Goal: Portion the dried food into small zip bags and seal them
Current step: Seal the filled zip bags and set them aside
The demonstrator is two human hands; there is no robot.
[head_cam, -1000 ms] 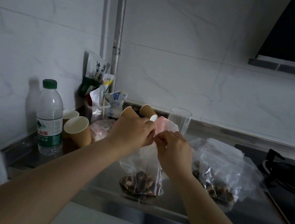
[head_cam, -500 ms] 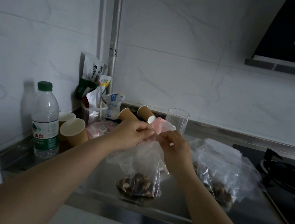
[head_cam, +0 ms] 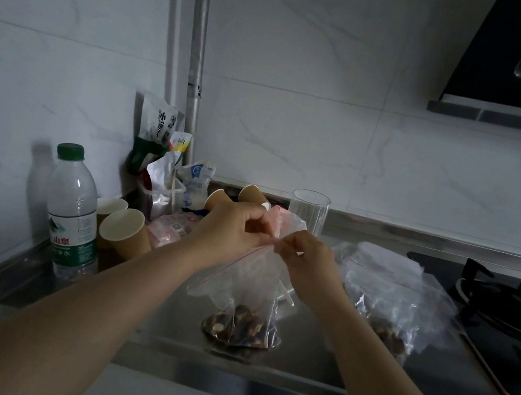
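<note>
Head view shows our left hand (head_cam: 229,230) and right hand (head_cam: 305,261) both pinching the zip bag (head_cam: 250,286) at its red-lined mouth, fingers curled on the seal; the bag hangs below both grips, its dried food (head_cam: 241,328) resting on the tabletop (head_cam: 311,356). We judge the seal runs down-left from the grips, so the left hand is nearer to press along it.

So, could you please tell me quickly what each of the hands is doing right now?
Left hand: pinches the top edge of the zip bag.
Right hand: pinches the same edge, beside the left.

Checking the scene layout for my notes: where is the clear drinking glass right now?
In the head view the clear glass stands at the back of the steel counter, just behind the hands, right of the tipped paper cups.
</note>
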